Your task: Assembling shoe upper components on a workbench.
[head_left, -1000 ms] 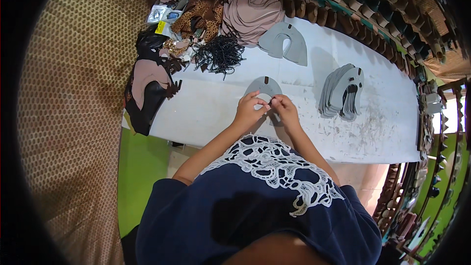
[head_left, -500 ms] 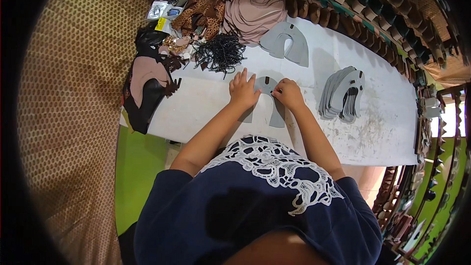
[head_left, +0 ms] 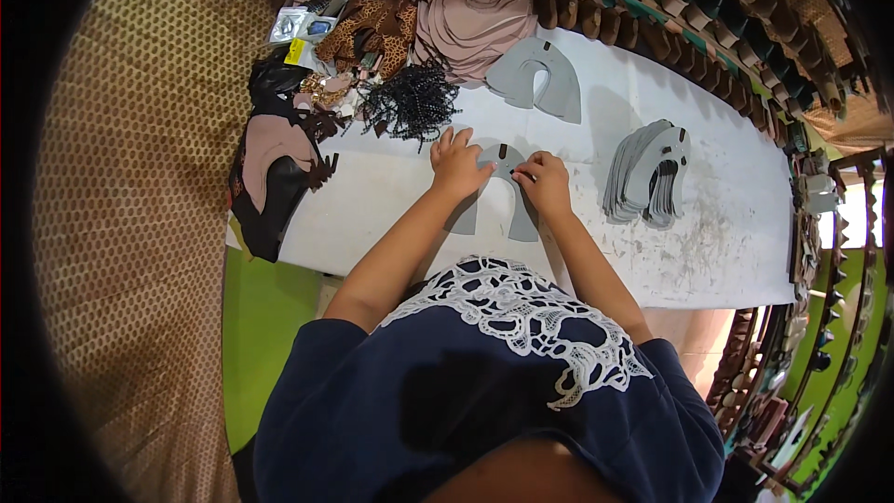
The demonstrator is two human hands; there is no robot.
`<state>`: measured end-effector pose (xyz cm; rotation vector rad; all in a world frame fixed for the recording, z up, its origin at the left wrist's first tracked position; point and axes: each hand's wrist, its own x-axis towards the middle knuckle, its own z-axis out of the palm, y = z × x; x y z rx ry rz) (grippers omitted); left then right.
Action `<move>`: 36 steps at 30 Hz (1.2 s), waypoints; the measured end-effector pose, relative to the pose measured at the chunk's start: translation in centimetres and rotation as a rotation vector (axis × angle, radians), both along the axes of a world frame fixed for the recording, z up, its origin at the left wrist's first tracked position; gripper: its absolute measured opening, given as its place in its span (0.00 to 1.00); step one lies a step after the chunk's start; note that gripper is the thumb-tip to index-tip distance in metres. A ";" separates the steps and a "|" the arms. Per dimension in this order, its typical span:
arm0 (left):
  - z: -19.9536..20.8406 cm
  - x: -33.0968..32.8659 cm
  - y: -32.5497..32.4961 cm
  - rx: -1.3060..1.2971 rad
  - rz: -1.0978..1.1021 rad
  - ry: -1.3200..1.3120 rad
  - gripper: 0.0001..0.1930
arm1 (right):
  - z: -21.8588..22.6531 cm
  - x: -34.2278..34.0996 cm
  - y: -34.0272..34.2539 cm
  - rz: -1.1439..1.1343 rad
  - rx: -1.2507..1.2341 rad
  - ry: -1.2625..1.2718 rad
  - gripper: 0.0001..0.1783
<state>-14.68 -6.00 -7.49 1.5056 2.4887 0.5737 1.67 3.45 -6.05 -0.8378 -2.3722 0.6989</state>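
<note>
A grey U-shaped shoe-upper piece (head_left: 524, 219) lies on the white table with its two arms toward me. A short dark strip (head_left: 503, 150) is on its curved top. My left hand (head_left: 456, 168) rests on the piece's left side, fingers spread and the thumb reaching inward. On the right side of the curve, my right hand (head_left: 545, 184) is closed in a pinch, with a small dark piece (head_left: 513, 171) showing at the fingertips. Its exact shape is too small to make out. Farther off lie similar grey pieces (head_left: 510, 77); one shows a dark strip at its top.
At the right stands a stack of grey uppers (head_left: 633, 168). Along the back left lie pink cut pieces (head_left: 470, 23), leopard-print material (head_left: 372, 33), a tangle of black beaded straps (head_left: 410, 98) and black bags (head_left: 279, 210). Rows of shoes (head_left: 643, 37) line the far edge.
The view has shifted slightly. My left fingers are drawn a little closer together. My right hand keeps its pinch at the same spot on the grey upper, its fingers slightly shifted.
</note>
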 end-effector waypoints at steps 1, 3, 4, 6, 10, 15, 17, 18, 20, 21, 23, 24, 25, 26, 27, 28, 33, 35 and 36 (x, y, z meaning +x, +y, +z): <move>0.4 -0.1 0.1 -0.004 -0.026 -0.009 0.17 | -0.2 0.1 -0.1 0.017 0.026 0.012 0.08; 0.7 0.0 0.4 -0.006 -0.056 -0.018 0.16 | -0.4 0.5 -0.1 0.029 0.054 0.024 0.08; 0.7 0.0 0.4 0.038 -0.085 -0.053 0.17 | -0.2 0.6 -0.2 0.074 0.103 -0.022 0.09; 0.7 0.0 0.3 0.082 -0.112 -0.088 0.18 | 0.1 0.9 -0.6 0.119 0.151 -0.067 0.10; 1.0 0.7 0.8 -0.049 -0.098 -0.148 0.18 | 0.9 1.7 -1.6 0.158 0.315 -0.151 0.14; 0.6 1.2 1.2 -0.112 -0.076 -0.143 0.18 | 0.9 2.0 -2.2 0.151 0.383 -0.263 0.18; 0.6 1.4 1.2 -0.122 -0.067 -0.193 0.18 | 1.2 1.7 -2.7 0.106 0.423 -0.357 0.20; 0.6 1.4 1.3 -0.123 -0.069 -0.193 0.18 | 1.0 1.6 -2.8 0.105 0.421 -0.357 0.20; 0.8 1.5 1.5 -0.142 -0.053 -0.212 0.19 | 1.0 1.2 -2.9 0.086 0.443 -0.412 0.20; 0.9 1.6 1.5 -0.142 -0.056 -0.211 0.19 | 1.1 1.3 -3.0 0.083 0.442 -0.412 0.20; 0.9 2.0 1.4 -0.114 -0.055 -0.253 0.19 | 1.4 1.2 -3.2 0.080 0.424 -0.475 0.20; 0.9 2.0 1.3 -0.115 -0.055 -0.252 0.19 | 1.3 1.1 -3.3 0.080 0.424 -0.474 0.20; 1.1 2.1 1.3 -0.126 -0.060 -0.255 0.19 | 1.2 1.0 -3.4 0.070 0.431 -0.459 0.20; 1.2 2.2 1.2 -0.138 -0.066 -0.259 0.19 | 1.1 1.1 -3.5 0.060 0.437 -0.444 0.21; 1.3 2.5 1.1 -0.138 -0.068 -0.258 0.19 | 1.2 1.3 -3.4 0.058 0.437 -0.444 0.21; 1.2 2.7 0.8 -0.126 -0.071 -0.227 0.17 | 1.7 1.4 -3.3 0.056 0.356 -0.429 0.21; 1.1 4.2 -0.7 -0.065 -0.076 -0.153 0.14 | 0.1 3.3 -2.3 0.107 0.151 -0.264 0.19; 1.0 4.6 -1.3 -0.014 -0.093 -0.148 0.14 | -0.2 3.9 -3.0 0.078 0.165 -0.240 0.17; 0.9 4.6 -1.4 -0.016 -0.091 -0.147 0.14 | -0.4 3.9 -3.3 0.081 0.164 -0.239 0.17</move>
